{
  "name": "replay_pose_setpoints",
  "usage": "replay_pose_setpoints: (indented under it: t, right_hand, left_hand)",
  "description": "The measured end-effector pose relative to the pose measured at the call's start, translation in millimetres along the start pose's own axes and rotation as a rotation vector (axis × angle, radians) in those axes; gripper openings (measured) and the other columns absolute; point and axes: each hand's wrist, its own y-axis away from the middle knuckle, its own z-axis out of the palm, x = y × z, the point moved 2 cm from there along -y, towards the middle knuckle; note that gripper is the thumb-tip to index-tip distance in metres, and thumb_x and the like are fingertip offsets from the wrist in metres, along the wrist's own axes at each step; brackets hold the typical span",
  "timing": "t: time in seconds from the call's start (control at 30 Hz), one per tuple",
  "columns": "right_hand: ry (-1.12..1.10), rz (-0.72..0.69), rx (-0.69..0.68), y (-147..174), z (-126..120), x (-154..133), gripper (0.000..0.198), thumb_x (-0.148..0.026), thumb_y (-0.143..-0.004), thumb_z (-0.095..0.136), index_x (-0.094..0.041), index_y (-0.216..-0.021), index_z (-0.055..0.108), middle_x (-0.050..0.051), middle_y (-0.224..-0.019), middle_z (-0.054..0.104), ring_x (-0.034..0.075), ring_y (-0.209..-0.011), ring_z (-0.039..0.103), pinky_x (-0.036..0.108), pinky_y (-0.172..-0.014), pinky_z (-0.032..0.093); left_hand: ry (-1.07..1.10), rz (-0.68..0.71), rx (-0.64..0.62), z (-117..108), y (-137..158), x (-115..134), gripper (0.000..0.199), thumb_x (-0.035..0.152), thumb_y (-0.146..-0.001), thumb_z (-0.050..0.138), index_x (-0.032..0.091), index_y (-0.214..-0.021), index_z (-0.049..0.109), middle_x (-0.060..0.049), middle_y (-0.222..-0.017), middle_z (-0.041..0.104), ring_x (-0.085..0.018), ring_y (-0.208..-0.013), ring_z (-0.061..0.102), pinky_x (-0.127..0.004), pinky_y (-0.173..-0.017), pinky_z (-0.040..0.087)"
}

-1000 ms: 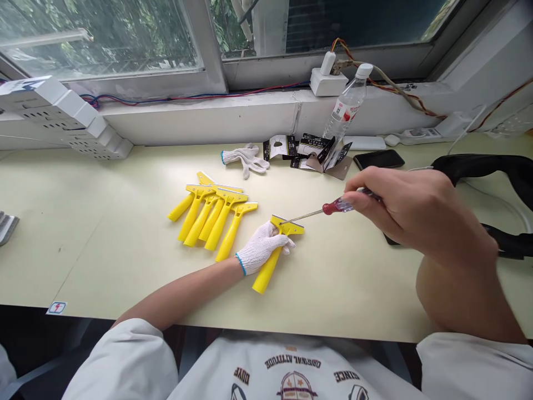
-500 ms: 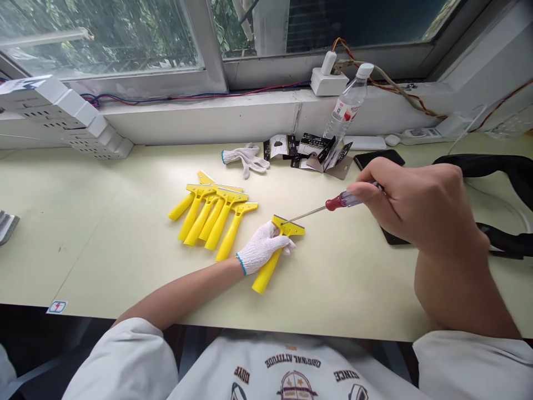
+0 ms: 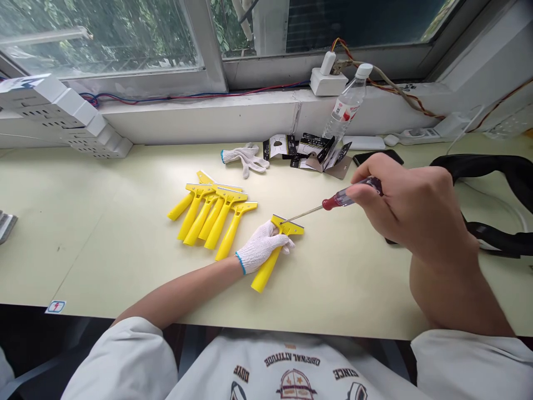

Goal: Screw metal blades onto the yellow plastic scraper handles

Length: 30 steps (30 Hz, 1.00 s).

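On the left of the pale table point(image 3: 137, 233) lies a cluster of 6 scrapers point(image 3: 217, 226), heads facing the window side, some overlapping. Just right of them the gloved left hand point(image 3: 263, 245) is curled closed around the neck of 1 more yellow scraper point(image 3: 266, 271), whose head points away from the person and whose handle slants toward the table's near edge. The screwdriver point(image 3: 332, 202) slopes down leftward, its tip at the left part of that head. Farther right, the bare right hand point(image 3: 416, 208) has its thumb and forefinger closed on the screwdriver's handle, the other fingers folded. The step in hand looks to be turning a screw on the head; it seems to call for steady pressure and small twists from the right hand while the left hand keeps the head from swivelling. As for what is unclear: handles in the cluster cover parts of each other, the glove hides the held neck, and whether the tip is seated in a screw is too small to tell. The right fist partly covers a phone point(image 3: 362, 158) and most of a dark flat object point(image 3: 390, 241).
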Motion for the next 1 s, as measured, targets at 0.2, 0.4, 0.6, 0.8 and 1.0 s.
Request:
replay_pose_setpoints:
  t: [0.2, 0.4, 0.6, 0.8, 1.0]
  right_hand:
    - [-0.201, -0.204, -0.187, 0.1, -11.3, -6.4, 0.008, -0.022, -0.102, 0.052, -0.028, -0.102, 0.057, 0.002, -0.081, 0.067, 0.02, -0.058, 0.054, 0.038, -0.06, 0.042]
    - [-0.097, -0.081, -0.102, 1.2, -4.5, -2.8, 0.018, -0.042, -0.096, 0.066, -0.027, -0.094, 0.056, 0.0, -0.067, 0.058, 0.02, -0.052, 0.05, 0.037, -0.054, 0.036]
    - [0.05, 0.021, -0.144, 2.2, -6.1, 5.6, 0.037, -0.052, -0.11, 0.053, -0.028, -0.083, 0.057, -0.001, -0.053, 0.05, 0.018, -0.047, 0.048, 0.036, -0.053, 0.033]
    - [-0.347, -0.2, -0.252, -2.8, -12.6, 2.0, 0.01, -0.023, -0.104, 0.059, -0.03, -0.11, 0.065, 0.007, -0.109, 0.076, 0.027, -0.093, 0.075, 0.042, -0.076, 0.06]
    - [-0.539, -0.147, -0.113, -4.7, 4.8, -4.3, 0.02, -0.035, -0.103, 0.059, -0.028, -0.118, 0.068, 0.01, -0.126, 0.08, 0.031, -0.103, 0.079, 0.044, -0.083, 0.06]
  left_hand:
    - [-0.02, 0.002, -0.016, -1.5, -0.8, -1.6, 0.036, 0.025, -0.084, 0.075, 0.013, -0.117, 0.066, -0.009, -0.095, 0.076, -0.016, -0.075, 0.069, -0.031, -0.076, 0.056]
    - [-0.019, 0.007, 0.006, -0.6, 0.1, -1.6, 0.033, 0.026, -0.085, 0.073, 0.013, -0.114, 0.066, -0.009, -0.092, 0.076, -0.015, -0.073, 0.068, -0.031, -0.075, 0.056]
    - [-0.012, 0.017, 0.015, 2.1, 1.1, 0.0, 0.032, 0.024, -0.084, 0.072, 0.013, -0.114, 0.066, -0.008, -0.091, 0.075, -0.015, -0.072, 0.068, -0.03, -0.073, 0.056]
    - [-0.029, 0.009, -0.001, -1.0, -0.1, -2.8, 0.036, 0.027, -0.085, 0.074, 0.013, -0.117, 0.065, -0.009, -0.094, 0.076, -0.016, -0.074, 0.069, -0.031, -0.074, 0.057]
    - [-0.053, 0.031, -0.015, 0.7, 0.5, 0.4, 0.032, 0.025, -0.086, 0.073, 0.013, -0.115, 0.065, -0.009, -0.093, 0.076, -0.015, -0.071, 0.068, -0.031, -0.073, 0.056]
